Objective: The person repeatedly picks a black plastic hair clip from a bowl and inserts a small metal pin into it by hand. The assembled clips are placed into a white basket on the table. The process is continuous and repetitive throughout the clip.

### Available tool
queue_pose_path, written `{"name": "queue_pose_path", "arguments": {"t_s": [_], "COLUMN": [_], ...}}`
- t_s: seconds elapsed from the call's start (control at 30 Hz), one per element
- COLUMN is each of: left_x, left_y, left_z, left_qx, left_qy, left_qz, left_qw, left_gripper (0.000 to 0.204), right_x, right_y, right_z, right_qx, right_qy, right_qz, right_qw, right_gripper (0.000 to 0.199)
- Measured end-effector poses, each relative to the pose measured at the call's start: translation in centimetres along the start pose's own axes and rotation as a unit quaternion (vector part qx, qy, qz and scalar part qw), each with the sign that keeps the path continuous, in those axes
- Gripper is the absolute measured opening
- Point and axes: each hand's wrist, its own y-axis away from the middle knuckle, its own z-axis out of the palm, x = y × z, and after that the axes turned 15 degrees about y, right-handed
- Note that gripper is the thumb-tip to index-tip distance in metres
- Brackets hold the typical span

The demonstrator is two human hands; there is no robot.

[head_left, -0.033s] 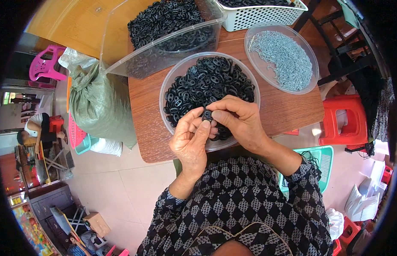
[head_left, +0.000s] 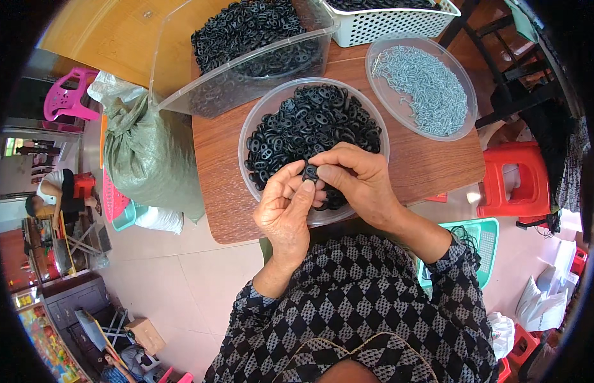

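Pinched at frame centre between both hands: one small black plastic piece (head_left: 310,171), just above the near rim of a round clear bowl (head_left: 251,127) heaped with the same black pieces. Left hand (head_left: 285,209) fingers curled up to it, right hand (head_left: 354,182) thumb and forefinger closed on it. Brown bench (head_left: 214,185) underneath. Upper right, a second round bowl (head_left: 464,96) of small grey metal bits; top centre, a clear tub (head_left: 175,70) of more black pieces.

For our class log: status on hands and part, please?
Left hand and right hand pinch one black ring. Held over the round bowl of rings. Nothing in the way.
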Motion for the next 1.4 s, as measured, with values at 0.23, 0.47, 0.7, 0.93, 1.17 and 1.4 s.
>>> {"name": "queue_pose_path", "arguments": {"t_s": [0.23,0.47,0.7,0.93,1.17,1.4], "left_x": [0.04,-0.15,-0.07,-0.29,-0.34,-0.11], "left_y": [0.13,0.13,0.15,0.1,0.18,-0.24], "left_z": [0.06,0.17,0.25,0.35,0.73,0.28], "left_qx": [0.012,0.004,0.003,0.004,0.022,0.015], "left_qy": [-0.008,-0.004,0.002,-0.015,-0.019,0.016], "left_qz": [0.002,0.002,-0.016,0.004,0.005,-0.014], "left_qw": [1.0,1.0,1.0,1.0,1.0,1.0], "left_gripper": [0.027,0.027,0.028,0.027,0.023,0.019], "right_x": [0.32,0.41,0.42,0.49,0.57,-0.15], "right_y": [0.13,0.15,-0.01,-0.22,0.05,0.17], "right_z": [0.27,0.4,0.12,-0.03,0.23,-0.14], "right_qx": [0.003,0.033,0.028,0.022,0.051,0.015], "right_qy": [0.027,0.073,0.108,0.17,0.209,0.197], "right_qz": [-0.023,-0.062,-0.065,-0.128,-0.159,-0.137], "right_qw": [0.999,0.995,0.992,0.977,0.963,0.971], "right_gripper": [0.012,0.011,0.01,0.008,0.013,0.019]}}
